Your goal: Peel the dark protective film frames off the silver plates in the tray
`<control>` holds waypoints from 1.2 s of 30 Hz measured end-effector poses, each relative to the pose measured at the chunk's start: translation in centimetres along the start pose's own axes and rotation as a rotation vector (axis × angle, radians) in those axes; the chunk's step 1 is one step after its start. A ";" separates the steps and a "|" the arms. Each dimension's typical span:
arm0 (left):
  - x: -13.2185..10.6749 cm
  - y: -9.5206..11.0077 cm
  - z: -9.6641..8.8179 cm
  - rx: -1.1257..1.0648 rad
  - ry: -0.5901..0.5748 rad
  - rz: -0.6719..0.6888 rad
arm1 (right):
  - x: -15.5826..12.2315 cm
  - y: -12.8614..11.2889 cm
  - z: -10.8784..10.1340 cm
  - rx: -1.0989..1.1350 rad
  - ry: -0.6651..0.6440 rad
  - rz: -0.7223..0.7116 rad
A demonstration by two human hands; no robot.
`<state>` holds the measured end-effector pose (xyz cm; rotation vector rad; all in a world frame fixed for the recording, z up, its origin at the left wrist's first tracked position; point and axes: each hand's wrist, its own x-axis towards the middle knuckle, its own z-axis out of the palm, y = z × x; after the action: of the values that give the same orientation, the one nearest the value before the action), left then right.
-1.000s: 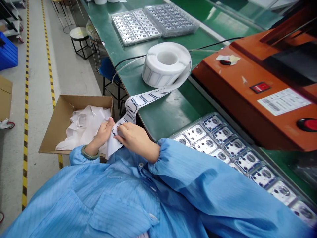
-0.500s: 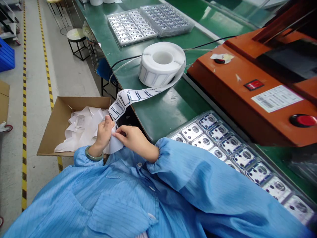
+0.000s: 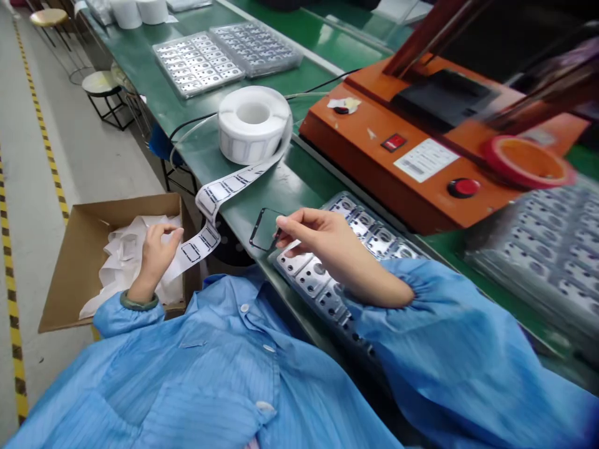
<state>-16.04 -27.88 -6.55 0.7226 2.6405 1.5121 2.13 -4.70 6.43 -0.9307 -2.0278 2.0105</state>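
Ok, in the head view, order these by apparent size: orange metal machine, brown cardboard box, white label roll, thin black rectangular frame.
1. orange metal machine
2. brown cardboard box
3. white label roll
4. thin black rectangular frame

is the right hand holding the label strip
No, the right hand pinches a thin black frame by the tray, while the left hand holds the label strip over the cardboard box.

Your green bench [image 3: 299, 181] carries a label roll [image 3: 253, 121], an orange machine [image 3: 369, 156], far trays [image 3: 199, 62], and a near tray [image 3: 369, 231] before you.
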 end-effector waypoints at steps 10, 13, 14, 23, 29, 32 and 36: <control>-6.3 17.7 8.4 0.028 -0.005 0.903 | -5.1 2.0 -3.3 -0.088 0.380 -0.223; -6.9 19.3 9.9 0.099 0.015 0.967 | -6.7 2.6 -4.4 -0.073 0.460 -0.212; -7.0 19.7 10.2 0.099 0.006 0.970 | -7.2 2.8 -4.8 -0.060 0.467 -0.210; -8.1 23.9 11.7 -0.657 -0.711 0.014 | -13.6 6.1 -10.0 0.056 0.532 -0.233; -10.2 26.1 14.3 -0.974 -0.919 -0.437 | -15.6 9.4 -10.3 0.241 0.519 -0.165; -11.1 26.3 15.4 -0.978 -0.928 -0.453 | -15.7 9.9 -10.1 0.337 0.524 -0.195; -11.8 26.5 16.1 -0.952 -0.958 -0.470 | -15.7 9.7 -10.2 0.373 0.574 -0.197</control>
<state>8.44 -8.18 4.13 0.4718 1.1057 1.4733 23.01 -4.73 3.33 -1.0237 -1.3309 1.6771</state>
